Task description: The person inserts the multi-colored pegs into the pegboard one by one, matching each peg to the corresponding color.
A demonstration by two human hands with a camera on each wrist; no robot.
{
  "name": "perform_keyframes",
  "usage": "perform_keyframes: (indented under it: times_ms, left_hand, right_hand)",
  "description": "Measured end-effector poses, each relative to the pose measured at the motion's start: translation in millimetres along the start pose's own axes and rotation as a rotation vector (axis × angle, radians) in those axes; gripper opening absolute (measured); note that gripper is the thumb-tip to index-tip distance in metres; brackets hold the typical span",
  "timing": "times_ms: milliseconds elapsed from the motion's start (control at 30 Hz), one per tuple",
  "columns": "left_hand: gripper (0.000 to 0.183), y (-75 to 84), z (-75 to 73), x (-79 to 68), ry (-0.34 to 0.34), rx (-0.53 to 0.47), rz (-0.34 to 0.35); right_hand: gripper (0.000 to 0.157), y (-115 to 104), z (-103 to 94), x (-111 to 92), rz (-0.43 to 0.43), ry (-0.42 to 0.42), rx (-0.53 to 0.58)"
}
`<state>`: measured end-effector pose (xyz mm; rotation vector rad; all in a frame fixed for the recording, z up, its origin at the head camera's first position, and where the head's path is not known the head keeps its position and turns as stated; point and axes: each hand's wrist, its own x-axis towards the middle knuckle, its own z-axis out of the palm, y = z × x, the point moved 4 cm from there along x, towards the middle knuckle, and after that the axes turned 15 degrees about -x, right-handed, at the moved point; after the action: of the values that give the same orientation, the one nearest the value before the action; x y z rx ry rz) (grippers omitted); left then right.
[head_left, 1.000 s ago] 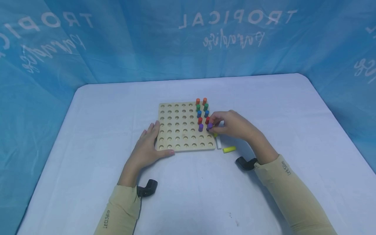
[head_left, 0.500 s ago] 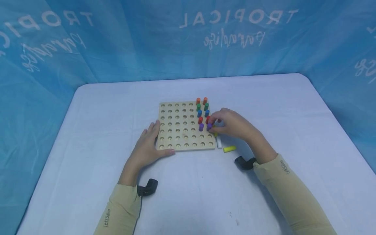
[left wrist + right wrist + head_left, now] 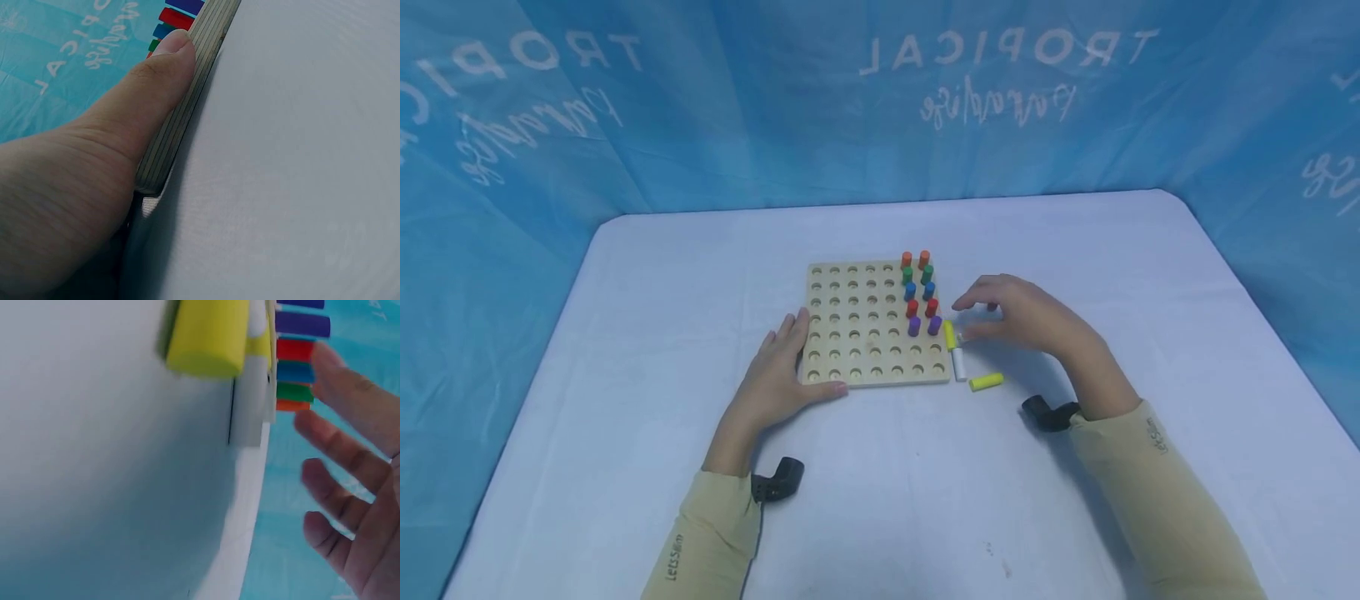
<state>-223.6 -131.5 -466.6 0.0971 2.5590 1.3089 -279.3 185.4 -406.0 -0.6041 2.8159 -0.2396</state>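
Observation:
A square wooden pegboard with rows of holes lies on the table. Upright pegs in pairs fill its right two columns from the back: orange, green, blue, red, then purple. My left hand rests around the board's front left corner, fingers along the left side and thumb against the front edge. Just off the right edge hovers my right hand, fingers apart and holding nothing. Near it lie a yellow peg, a white peg and another yellow peg.
A second white peg lies beside the board in the right wrist view, mostly behind my fingertips in the head view. White cloth covers the table. A blue printed curtain hangs around its back and sides.
My right hand has let go of the second purple peg, which now stands in its hole, and has drawn back to the right. My left hand has stayed put.

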Motion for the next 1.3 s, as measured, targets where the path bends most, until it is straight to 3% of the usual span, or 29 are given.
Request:
perform_keyframes:
  times_ms: [200,500,800,1300]
  left_hand:
    - [0.133,1.4,-0.4,-0.7,-0.005,0.002,-0.011]
    - [0.131,1.0,-0.5,-0.8,-0.004,0.008,-0.001]
    - [0.133,1.4,-0.3,-1.1,-0.01,0.008,0.004]
    - [0.132,1.3,-0.3,-2.0,-0.003,0.009,0.009]
  right_hand:
    - [0.041,7.7,7.9,-4.9,-0.079,-0.041,-0.064]
    - [0.037,6.2,15.6,-4.5,-0.059,-0.042,-0.147]
    - [0.035,10.0,18.4,-6.1,-0.024,-0.084,-0.109]
    - [0.033,8.9,9.1,-9.3,0.007,-0.013,0.011]
